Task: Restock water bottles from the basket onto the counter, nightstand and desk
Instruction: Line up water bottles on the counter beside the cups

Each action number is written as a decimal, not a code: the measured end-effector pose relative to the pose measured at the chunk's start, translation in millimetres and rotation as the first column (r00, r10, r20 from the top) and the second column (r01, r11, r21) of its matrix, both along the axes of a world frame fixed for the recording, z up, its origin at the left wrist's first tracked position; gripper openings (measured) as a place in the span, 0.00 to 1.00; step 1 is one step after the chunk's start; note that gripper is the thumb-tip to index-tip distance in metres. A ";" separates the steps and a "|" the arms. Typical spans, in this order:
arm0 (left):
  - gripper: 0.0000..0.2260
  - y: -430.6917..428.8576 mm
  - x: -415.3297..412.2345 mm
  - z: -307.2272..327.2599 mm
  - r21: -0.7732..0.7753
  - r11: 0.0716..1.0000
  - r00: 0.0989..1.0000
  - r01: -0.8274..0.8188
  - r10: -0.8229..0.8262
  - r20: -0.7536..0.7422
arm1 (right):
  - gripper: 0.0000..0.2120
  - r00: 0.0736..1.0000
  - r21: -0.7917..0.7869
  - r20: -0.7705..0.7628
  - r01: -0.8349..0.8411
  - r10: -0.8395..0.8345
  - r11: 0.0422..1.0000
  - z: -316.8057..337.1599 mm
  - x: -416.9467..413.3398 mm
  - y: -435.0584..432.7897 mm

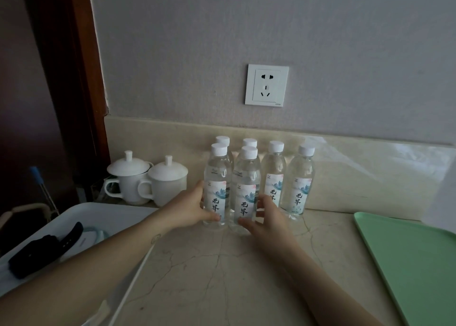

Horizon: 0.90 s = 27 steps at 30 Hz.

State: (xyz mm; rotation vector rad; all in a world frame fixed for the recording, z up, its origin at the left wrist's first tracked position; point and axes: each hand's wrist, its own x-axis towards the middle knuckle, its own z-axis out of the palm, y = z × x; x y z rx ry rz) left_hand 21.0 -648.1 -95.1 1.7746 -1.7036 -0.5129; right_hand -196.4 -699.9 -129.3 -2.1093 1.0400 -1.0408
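Six water bottles (299, 177) labelled "无界" stand on the counter (222, 264) against the wall. The left hand (190, 207) grasps the front-left bottle (218, 175); the right hand (267, 218) grasps the neighbouring bottle (246, 177).

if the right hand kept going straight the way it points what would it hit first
The right hand grips a front bottle, so that comes first. Pushed further, this one would probably bump the back bottle right behind it, then the backsplash; depth is hard to judge.
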 end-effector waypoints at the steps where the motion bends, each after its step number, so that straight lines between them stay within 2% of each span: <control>1: 0.36 -0.9 0.4 0.9 0.011 1.000 1.000 0.003 -0.003 -0.004 | 0.24 1.000 -0.001 0.000 -0.001 0.001 1.000 0.0 0.0 0.9; 7: 0.42 -3.5 -0.1 7.6 0.099 0.992 0.996 0.073 -0.067 -0.065 | 0.36 0.995 0.015 -0.025 0.100 -0.099 0.995 7.2 -7.9 2.0; 11: 0.41 -3.0 -4.2 4.0 0.099 0.989 0.993 0.111 -0.107 -0.045 | 0.30 0.994 0.029 -0.067 0.084 -0.081 0.996 7.8 -10.8 1.7; 16: 0.37 -2.7 -5.3 1.2 0.061 0.993 0.993 0.102 -0.098 -0.061 | 0.27 0.995 0.031 -0.071 0.074 -0.072 0.997 9.4 -7.8 -0.6; 19: 0.44 -0.4 -5.9 1.3 0.068 0.995 0.997 0.074 -0.071 -0.039 | 0.27 0.996 0.053 -0.054 0.079 -0.076 0.995 7.9 -7.6 -0.5; 24: 0.63 3.8 -18.7 14.7 -0.001 1.000 0.998 0.008 -0.008 -0.061 | 0.30 0.994 0.069 -0.048 0.099 -0.096 0.993 10.2 -9.0 3.4; 27: 0.63 8.0 -26.5 28.1 -0.074 0.994 0.996 -0.076 0.072 -0.052 | 0.32 0.989 0.049 -0.030 0.144 -0.142 0.988 17.3 -13.3 7.6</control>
